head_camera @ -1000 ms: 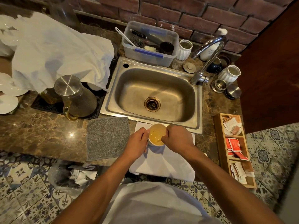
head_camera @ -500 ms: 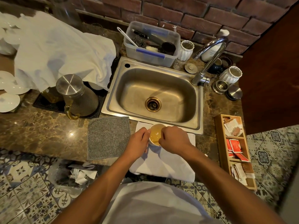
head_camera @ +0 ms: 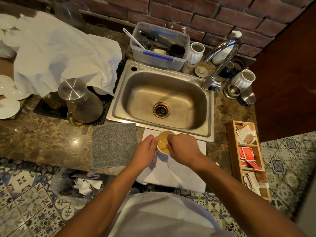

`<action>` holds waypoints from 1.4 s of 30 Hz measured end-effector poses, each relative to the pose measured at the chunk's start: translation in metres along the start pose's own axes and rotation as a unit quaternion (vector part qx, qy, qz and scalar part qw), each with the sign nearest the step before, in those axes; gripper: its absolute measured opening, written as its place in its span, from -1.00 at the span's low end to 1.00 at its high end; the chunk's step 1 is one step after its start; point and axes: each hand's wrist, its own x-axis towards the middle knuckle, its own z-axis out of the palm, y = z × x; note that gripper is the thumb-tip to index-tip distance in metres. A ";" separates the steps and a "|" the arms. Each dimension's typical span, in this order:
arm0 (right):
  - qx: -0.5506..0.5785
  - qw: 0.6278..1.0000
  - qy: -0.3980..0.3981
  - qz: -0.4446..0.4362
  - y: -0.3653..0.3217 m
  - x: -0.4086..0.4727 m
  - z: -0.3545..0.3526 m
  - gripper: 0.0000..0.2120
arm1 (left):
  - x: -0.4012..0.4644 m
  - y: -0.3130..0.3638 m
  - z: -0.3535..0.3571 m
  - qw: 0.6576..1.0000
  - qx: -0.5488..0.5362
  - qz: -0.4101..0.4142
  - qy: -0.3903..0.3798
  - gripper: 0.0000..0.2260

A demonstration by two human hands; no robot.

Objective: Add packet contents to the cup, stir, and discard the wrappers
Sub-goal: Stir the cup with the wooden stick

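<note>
far left, white plates [head_camera: 8, 108] sit at the counter's edge, and a big white cloth [head_camera: 65, 55] drapes over whatever is stacked there; just beside it a steel-lidded jug [head_camera: 80, 101] stands on a black mat; below the counter edge, crumpled papers [head_camera: 85, 184] lie in a clear bag [head_camera: 68, 199] on the tiled floor; a grey cloth [head_camera: 113, 145] lies flat on the counter in front of the sink [head_camera: 162, 101].

the cup [head_camera: 163, 142] stands on a white towel [head_camera: 172, 175] right at the sink's front rim, filled with yellowish liquid; the left hand [head_camera: 145, 151] wraps the cup's left side, fingers curled together against its wall; the right hand [head_camera: 183, 149] hovers over the cup's right rim, fingers bunched downward as if pinching something thin, though whether that is a stirrer or a packet i cannot tell, it is hidden under the knuckles.

this looks like the stirring step; the next move likely calls for lifting out whatever the right hand holds without tipping the cup, then gathering wrappers for the bag at lower left.

far right, a wooden organiser [head_camera: 248, 159] holds red and pale packets.
</note>
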 end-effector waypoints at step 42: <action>0.513 0.838 0.126 0.141 0.110 -0.063 0.015 -0.82 | 0.002 -0.004 0.000 1.000 0.020 0.001 -0.001 -0.67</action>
